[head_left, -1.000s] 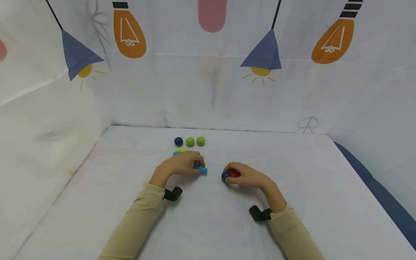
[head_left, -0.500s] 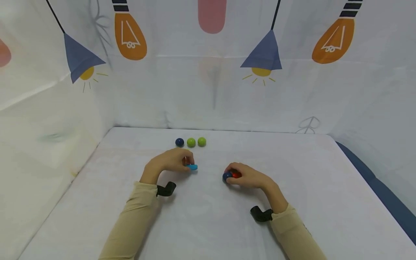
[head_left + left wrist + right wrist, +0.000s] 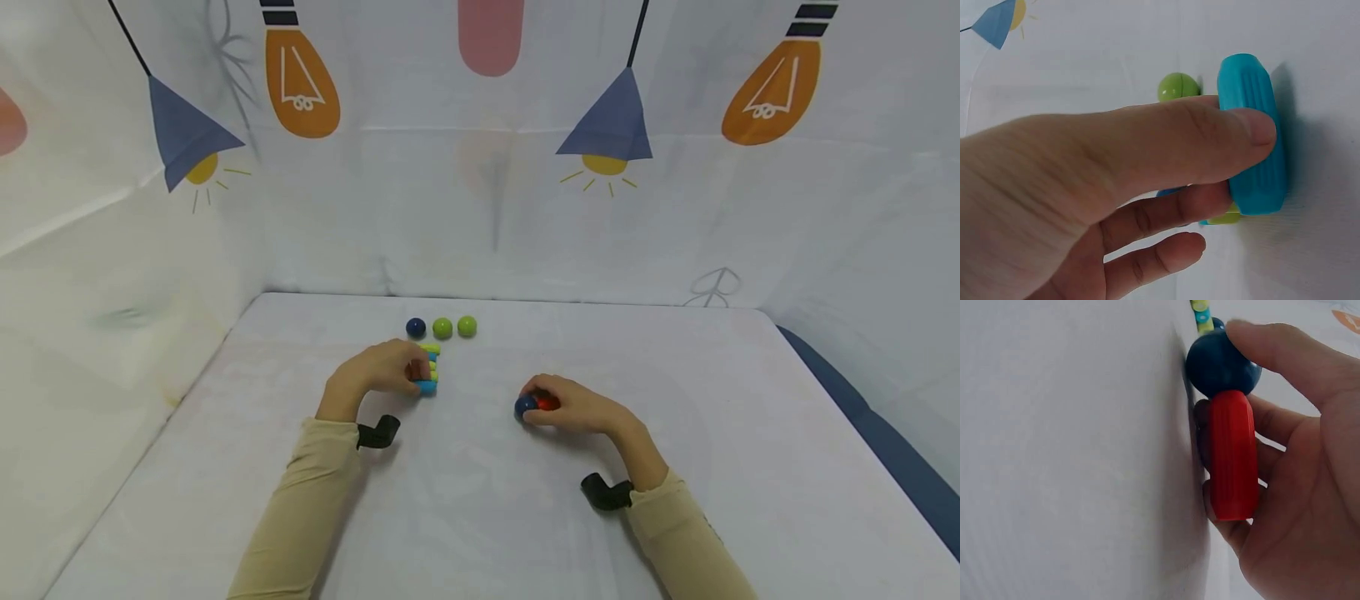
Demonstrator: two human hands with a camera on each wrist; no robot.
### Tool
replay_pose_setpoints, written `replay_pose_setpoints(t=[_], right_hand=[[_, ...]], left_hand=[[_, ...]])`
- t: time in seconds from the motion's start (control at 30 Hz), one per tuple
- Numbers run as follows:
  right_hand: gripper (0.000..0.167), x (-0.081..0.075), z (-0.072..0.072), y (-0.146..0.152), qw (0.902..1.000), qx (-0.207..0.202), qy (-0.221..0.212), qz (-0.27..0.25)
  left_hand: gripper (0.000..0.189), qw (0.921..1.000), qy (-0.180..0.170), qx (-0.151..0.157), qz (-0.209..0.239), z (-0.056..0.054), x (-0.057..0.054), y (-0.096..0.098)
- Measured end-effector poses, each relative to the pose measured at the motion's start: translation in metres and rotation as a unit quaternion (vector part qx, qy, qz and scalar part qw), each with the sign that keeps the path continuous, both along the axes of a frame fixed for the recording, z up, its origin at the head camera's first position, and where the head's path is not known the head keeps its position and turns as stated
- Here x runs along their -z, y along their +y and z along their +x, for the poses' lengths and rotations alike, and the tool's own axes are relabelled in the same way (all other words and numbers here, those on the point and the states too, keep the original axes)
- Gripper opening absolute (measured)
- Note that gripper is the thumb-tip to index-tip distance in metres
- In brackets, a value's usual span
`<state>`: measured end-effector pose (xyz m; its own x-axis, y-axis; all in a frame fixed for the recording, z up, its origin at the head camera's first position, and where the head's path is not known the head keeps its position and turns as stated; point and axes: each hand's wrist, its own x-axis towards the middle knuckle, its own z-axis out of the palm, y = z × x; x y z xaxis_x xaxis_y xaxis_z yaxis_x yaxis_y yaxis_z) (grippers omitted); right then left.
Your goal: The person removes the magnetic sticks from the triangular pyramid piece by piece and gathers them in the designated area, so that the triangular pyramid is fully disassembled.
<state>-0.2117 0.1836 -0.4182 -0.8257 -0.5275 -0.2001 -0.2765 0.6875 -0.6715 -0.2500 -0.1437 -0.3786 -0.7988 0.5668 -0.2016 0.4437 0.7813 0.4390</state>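
Observation:
My left hand [image 3: 377, 367] pinches a light blue ridged rod [image 3: 1259, 184] between thumb and fingers, close over the table. In the head view the rod is at the near end of a row of yellow-green and blue rods [image 3: 431, 349], partly hidden by that hand. My right hand [image 3: 576, 407] grips a navy ball [image 3: 1217, 365] with a red ridged rod [image 3: 1233, 456] set end-on against it. The thumb lies on the ball, while the other fingers curl behind ball and rod, low at the table surface.
Behind the row of rods, a second navy ball [image 3: 416, 327] and two green balls, one left [image 3: 442, 328] and one right [image 3: 467, 326], stand side by side. They sit near the back edge of the white table [image 3: 480, 500]. A printed white curtain [image 3: 420, 200] hangs behind.
My left hand has moved left with the blue rod, bringing it to the row's near end. More of the row's right ends now show. My right hand stays in place with the ball and red rod.

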Motion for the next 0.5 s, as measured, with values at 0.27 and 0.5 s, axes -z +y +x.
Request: replay_pose_setpoints(t=[0.27, 0.5], right_hand=[[0.038, 0.001, -0.007, 0.011, 0.9995, -0.029, 0.014, -0.003], [0.019, 0.002, -0.009, 0.020, 0.9987, -0.044, 0.017, -0.018]], left_hand=[[0.014, 0.9997, 0.010, -0.001, -0.021, 0.002, 0.000, 0.004], [0.012, 0.9995, 0.018, 0.024, 0.012, 0.006, -0.005, 0.012]])
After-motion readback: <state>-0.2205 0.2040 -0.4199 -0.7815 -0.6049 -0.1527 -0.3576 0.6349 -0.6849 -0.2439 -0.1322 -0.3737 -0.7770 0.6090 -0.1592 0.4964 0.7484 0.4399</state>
